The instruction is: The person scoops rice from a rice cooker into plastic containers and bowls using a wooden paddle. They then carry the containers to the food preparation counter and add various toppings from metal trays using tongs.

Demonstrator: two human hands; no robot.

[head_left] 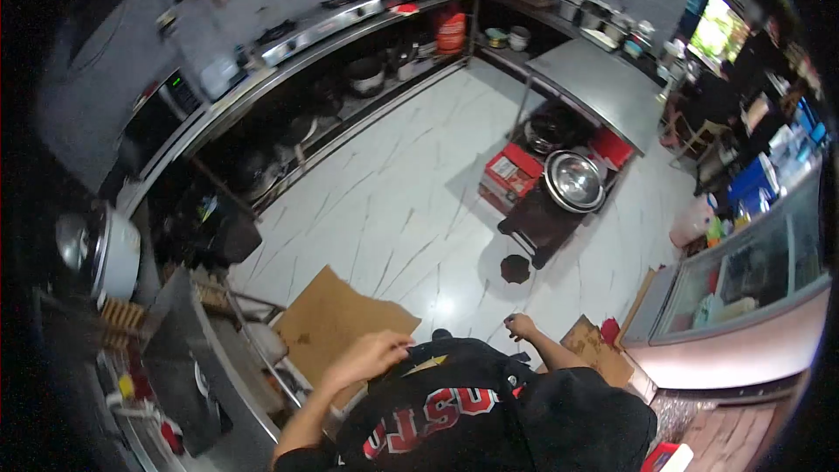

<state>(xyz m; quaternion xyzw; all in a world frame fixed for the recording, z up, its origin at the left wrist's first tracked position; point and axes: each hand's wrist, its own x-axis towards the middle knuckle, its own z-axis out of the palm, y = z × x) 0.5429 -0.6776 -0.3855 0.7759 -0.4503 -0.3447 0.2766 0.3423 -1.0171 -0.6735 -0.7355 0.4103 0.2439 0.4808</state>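
Cardboard (330, 319) lies near the curled left hand (371, 358) and right hand (522, 328), grip unclear, with nested bowls (574, 182) beside a red box (512, 171).

On your left, a long surface (301, 56) runs along the wall, with a microwave (156, 115) toward its near end and a gas stove (328, 30) farther along. Beneath it you have dark pots (364, 76) on a low shelf and a red-orange container (451, 33) near the far corner. Ahead of you to the right stands a steel table (599, 79); by its near legs are a red box (514, 170) and shiny nested bowls (575, 181) on a dark stool (535, 225). At your far right sits a glass-topped freezer (743, 271), with a blue bin (753, 183) near its far end.
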